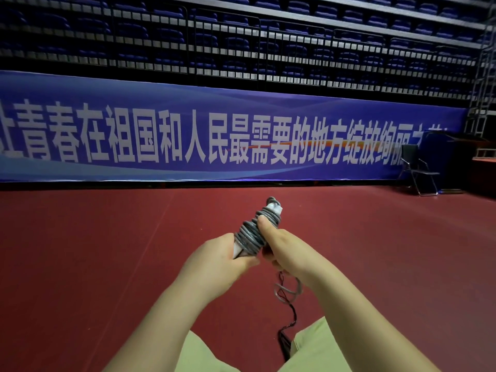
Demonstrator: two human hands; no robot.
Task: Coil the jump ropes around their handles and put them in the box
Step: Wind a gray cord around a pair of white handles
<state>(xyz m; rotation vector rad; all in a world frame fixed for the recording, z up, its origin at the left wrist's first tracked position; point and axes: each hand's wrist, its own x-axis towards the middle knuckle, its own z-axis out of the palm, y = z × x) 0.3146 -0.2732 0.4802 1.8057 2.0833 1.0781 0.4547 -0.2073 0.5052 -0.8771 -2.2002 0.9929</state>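
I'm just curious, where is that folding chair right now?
In the head view, the folding chair stands far off at the right, on the red floor, against the right end of the blue banner.

Two bare forearms, extended forward from the lower frame edge and converging toward centre. Left hand (220,257): fingers curled, thumb laid toward the right, gripping the lower end of a rope-wrapped handle (255,232). Right hand (284,251): fingers curled under, thumb (265,226) raised and pressed against the coils higher up. Hands touching; wrists straight.
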